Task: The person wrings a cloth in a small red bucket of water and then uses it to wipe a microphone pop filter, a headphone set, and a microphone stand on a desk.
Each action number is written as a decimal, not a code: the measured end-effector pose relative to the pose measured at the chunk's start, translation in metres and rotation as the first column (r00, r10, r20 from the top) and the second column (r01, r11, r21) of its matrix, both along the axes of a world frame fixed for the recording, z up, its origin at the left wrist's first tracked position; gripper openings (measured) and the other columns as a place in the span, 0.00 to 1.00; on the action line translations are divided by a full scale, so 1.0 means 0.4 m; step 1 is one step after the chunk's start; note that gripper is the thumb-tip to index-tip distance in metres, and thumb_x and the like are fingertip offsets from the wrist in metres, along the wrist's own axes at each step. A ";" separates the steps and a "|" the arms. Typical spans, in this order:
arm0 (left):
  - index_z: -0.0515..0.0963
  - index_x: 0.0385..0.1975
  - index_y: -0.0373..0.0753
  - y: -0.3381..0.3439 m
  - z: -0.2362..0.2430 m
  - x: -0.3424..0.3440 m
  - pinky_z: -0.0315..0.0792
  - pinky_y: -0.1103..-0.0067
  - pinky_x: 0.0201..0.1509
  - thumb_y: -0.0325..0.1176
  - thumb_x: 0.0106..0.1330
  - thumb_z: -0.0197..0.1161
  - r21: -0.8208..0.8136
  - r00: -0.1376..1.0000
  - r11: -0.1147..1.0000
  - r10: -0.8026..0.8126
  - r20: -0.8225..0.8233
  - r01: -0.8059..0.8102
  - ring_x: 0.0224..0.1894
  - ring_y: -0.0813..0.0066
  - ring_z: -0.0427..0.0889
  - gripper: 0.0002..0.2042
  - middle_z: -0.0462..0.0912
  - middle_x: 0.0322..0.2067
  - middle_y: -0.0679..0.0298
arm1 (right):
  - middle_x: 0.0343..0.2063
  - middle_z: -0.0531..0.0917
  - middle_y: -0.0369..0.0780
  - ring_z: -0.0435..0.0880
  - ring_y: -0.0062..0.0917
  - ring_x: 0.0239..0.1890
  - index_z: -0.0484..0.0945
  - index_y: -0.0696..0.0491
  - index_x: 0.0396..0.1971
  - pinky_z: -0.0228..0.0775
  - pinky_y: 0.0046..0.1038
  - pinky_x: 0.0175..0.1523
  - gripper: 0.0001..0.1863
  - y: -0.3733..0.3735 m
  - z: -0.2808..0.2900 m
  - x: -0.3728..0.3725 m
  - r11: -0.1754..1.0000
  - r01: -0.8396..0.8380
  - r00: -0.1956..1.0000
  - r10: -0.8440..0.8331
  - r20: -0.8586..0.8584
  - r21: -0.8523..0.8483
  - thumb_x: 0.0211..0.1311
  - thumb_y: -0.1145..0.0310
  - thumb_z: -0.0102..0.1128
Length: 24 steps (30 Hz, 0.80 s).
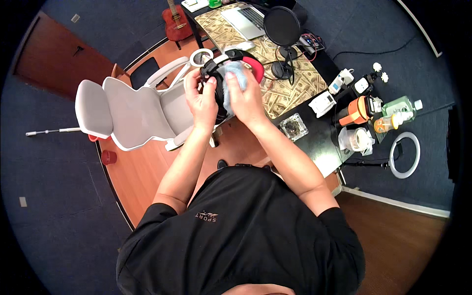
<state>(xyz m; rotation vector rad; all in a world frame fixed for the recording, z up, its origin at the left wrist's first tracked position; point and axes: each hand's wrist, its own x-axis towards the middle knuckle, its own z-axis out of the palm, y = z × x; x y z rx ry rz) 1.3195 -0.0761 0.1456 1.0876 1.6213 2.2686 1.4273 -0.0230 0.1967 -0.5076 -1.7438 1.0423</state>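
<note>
Above the desk's left edge, my left hand (202, 102) grips the black part of what look like headphones (239, 53) with a red pad (255, 68). The fingers and thumb of that hand are closed on the headphones' left side. My right hand (247, 100) presses a fluffy light-blue cloth (237, 73) against the headphones, thumb lying on top of the cloth. Part of the headphones is hidden behind the cloth and both hands.
A white-grey office chair (132, 110) stands left. On the desk (302, 81) are a laptop (246, 22), a microphone with round pop filter (282, 26), a glass ashtray (293, 127), an orange-black container (355, 112) and bottles (399, 106). A ring light (417, 153) stands right, a guitar (177, 27) far back.
</note>
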 end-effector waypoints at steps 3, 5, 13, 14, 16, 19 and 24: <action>0.74 0.51 0.33 0.010 0.020 0.011 0.73 0.80 0.47 0.24 0.67 0.56 0.084 0.985 0.996 -0.041 0.169 0.027 0.39 0.78 0.76 0.13 0.79 0.40 0.63 | 0.55 0.75 0.54 0.72 0.50 0.61 0.75 0.63 0.53 0.62 0.43 0.67 0.22 -0.005 -0.003 -0.009 0.985 -0.099 0.994 0.094 0.047 0.141 0.59 0.70 0.60; 0.74 0.50 0.32 -0.002 0.079 -0.007 0.74 0.79 0.46 0.24 0.67 0.57 0.106 0.937 0.993 -0.090 0.338 0.057 0.40 0.77 0.79 0.12 0.81 0.40 0.62 | 0.58 0.74 0.55 0.69 0.51 0.64 0.74 0.63 0.56 0.58 0.44 0.71 0.26 -0.035 0.001 0.014 0.894 -0.091 0.996 0.077 0.049 0.439 0.56 0.71 0.61; 0.78 0.35 0.40 -0.002 0.068 -0.064 0.81 0.70 0.41 0.40 0.70 0.55 0.208 0.490 0.935 -0.330 0.807 0.287 0.34 0.65 0.86 0.11 0.85 0.33 0.60 | 0.54 0.79 0.48 0.72 0.40 0.66 0.80 0.67 0.46 0.64 0.43 0.70 0.19 -0.043 -0.064 0.095 0.566 -0.225 0.959 -0.016 0.284 0.793 0.57 0.72 0.56; 0.78 0.35 0.40 -0.007 0.078 -0.060 0.82 0.70 0.42 0.41 0.69 0.55 0.235 0.455 0.931 -0.344 0.821 0.280 0.35 0.65 0.86 0.11 0.86 0.33 0.60 | 0.51 0.82 0.47 0.76 0.38 0.63 0.81 0.65 0.43 0.69 0.42 0.66 0.17 -0.045 -0.057 0.102 0.568 -0.228 0.963 0.011 0.270 0.791 0.51 0.75 0.59; 0.78 0.35 0.40 -0.008 0.072 -0.076 0.83 0.68 0.43 0.42 0.68 0.56 0.259 0.417 0.937 -0.337 0.844 0.233 0.35 0.64 0.86 0.12 0.86 0.33 0.60 | 0.50 0.82 0.47 0.78 0.38 0.60 0.82 0.64 0.42 0.71 0.41 0.64 0.18 -0.036 -0.066 0.136 0.663 -0.259 0.959 0.087 0.271 0.702 0.48 0.77 0.61; 0.80 0.36 0.40 -0.003 0.069 -0.110 0.81 0.64 0.49 0.43 0.68 0.55 0.268 0.357 0.940 -0.329 0.874 0.210 0.39 0.65 0.86 0.13 0.86 0.34 0.60 | 0.45 0.84 0.46 0.83 0.40 0.52 0.82 0.61 0.42 0.75 0.36 0.59 0.23 -0.031 -0.063 0.176 0.951 -0.133 0.984 0.092 0.154 0.280 0.39 0.85 0.58; 0.81 0.42 0.37 -0.028 0.093 -0.116 0.80 0.63 0.53 0.42 0.68 0.54 0.313 0.341 0.916 -0.387 0.857 0.252 0.43 0.62 0.85 0.16 0.86 0.39 0.58 | 0.38 0.82 0.38 0.83 0.23 0.39 0.77 0.59 0.50 0.77 0.25 0.48 0.17 0.044 -0.079 0.191 0.602 -0.289 0.876 -0.147 -0.459 -0.744 0.60 0.79 0.56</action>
